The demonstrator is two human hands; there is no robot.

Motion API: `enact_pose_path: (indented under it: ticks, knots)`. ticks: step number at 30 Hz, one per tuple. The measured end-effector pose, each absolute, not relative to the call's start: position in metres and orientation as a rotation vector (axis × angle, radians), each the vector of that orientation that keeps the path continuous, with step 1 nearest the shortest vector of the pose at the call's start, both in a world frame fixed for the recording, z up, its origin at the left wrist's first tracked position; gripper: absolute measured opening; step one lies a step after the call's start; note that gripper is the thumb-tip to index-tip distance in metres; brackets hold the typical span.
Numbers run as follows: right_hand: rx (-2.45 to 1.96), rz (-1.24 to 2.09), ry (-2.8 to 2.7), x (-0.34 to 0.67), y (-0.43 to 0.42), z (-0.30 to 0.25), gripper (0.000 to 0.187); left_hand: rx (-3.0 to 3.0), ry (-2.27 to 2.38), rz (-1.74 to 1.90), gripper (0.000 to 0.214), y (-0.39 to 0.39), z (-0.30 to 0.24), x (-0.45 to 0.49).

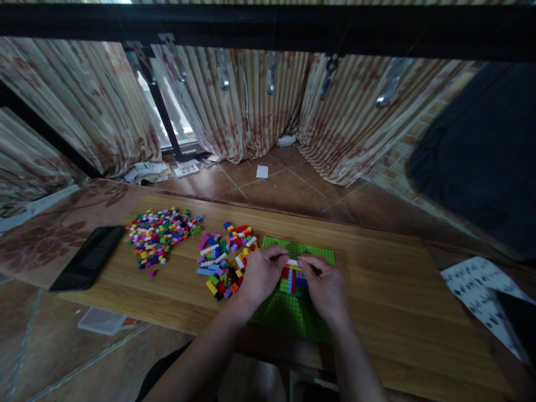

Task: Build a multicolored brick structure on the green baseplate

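A white toy brick [292, 262] is pinched between the fingertips of both hands, at the far edge of a block of coloured bricks [293, 281]. That block, in red, green, blue and yellow, sits on a green studded baseplate [299, 318]. My left hand [264, 271] is closed on the brick's left end. Its right end is in the fingers of my right hand [325, 282], also closed. Whether the white brick is pressed down or just above the block, I cannot tell. Both hands cover parts of the baseplate.
Left of the baseplate lies a pile of larger bricks [218, 262]. Farther left is a heap of small bricks [157, 234], beside a black tablet [89, 258]. All lie on a wooden table [389, 279]. A printed sheet [481, 290] is at the right, curtains [259, 111] behind.
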State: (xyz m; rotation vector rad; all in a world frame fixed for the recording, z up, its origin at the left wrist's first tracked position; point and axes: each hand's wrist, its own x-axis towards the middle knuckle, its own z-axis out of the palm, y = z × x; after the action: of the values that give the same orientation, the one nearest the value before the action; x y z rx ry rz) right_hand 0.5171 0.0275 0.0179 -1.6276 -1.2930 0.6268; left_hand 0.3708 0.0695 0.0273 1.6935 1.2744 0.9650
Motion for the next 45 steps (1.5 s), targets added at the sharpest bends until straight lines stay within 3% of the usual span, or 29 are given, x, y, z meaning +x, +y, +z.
enact_pose_path:
  ticks: [26,32,36,45]
  knots:
    - [-1.638,0.721,-1.279,0.521,0.031,0.015,0.023,1.674,1.226,0.942,0.019,0.071,0.019,0.371]
    - [-1.568,0.722,-1.116,0.524,0.026,0.014,0.044,1.630,1.266,1.047,0.024,0.066,0.019,0.372]
    - [-1.669,0.607,-1.106,0.536,0.024,0.016,0.048,1.681,1.313,1.083,0.029,0.067,0.021,0.368]
    - [-1.842,0.803,-1.220,0.539,0.015,0.019,0.056,1.702,1.415,0.768,0.027,0.062,0.028,0.367]
